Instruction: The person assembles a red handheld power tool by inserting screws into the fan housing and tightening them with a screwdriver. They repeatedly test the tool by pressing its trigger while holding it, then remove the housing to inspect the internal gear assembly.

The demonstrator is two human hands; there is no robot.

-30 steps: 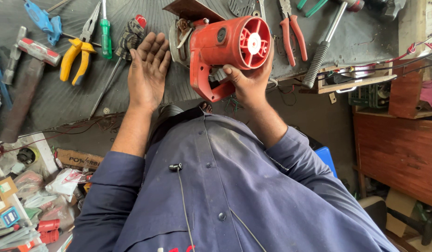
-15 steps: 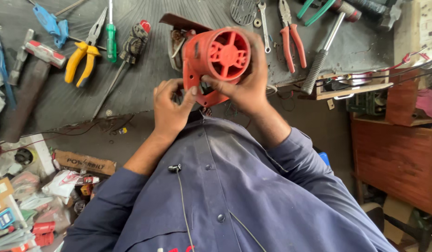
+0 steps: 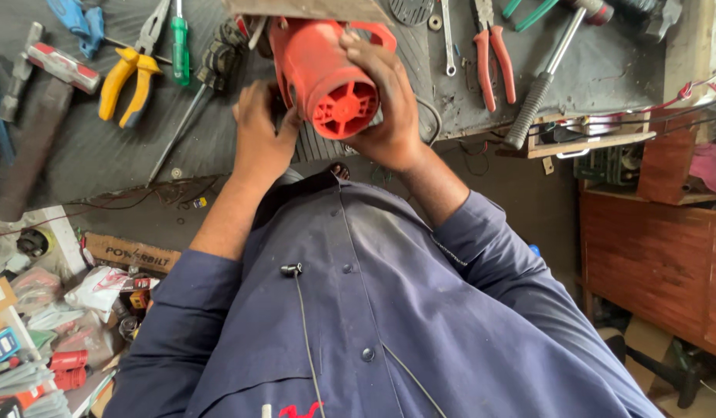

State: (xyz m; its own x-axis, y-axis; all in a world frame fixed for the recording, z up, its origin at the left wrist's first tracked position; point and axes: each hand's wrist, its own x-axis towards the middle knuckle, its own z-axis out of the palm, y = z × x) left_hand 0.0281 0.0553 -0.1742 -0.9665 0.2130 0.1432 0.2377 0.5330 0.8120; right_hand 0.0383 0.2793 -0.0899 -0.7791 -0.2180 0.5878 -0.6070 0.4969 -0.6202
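Observation:
A red plastic power tool (image 3: 327, 73) with a round vented end facing me rests at the edge of the dark workbench (image 3: 87, 155). My right hand (image 3: 389, 108) wraps around its right side and grips the body. My left hand (image 3: 261, 139) presses against the tool's left side, fingers curled in toward the housing. A flat brownish plate on top hides the tool's upper part. My blue work shirt fills the lower part of the view.
Yellow-handled pliers (image 3: 126, 81), a green screwdriver (image 3: 180, 46) and a hammer (image 3: 52, 62) lie at the left of the bench. Red-handled pliers (image 3: 489, 62) and a metal-handled hammer (image 3: 539, 85) lie at the right. A wooden cabinet (image 3: 652, 255) stands right; packets and clutter (image 3: 41, 317) lie lower left.
My left hand left the bench top and came onto the tool's side. The tool was turned in my right hand, so its vented end points toward me.

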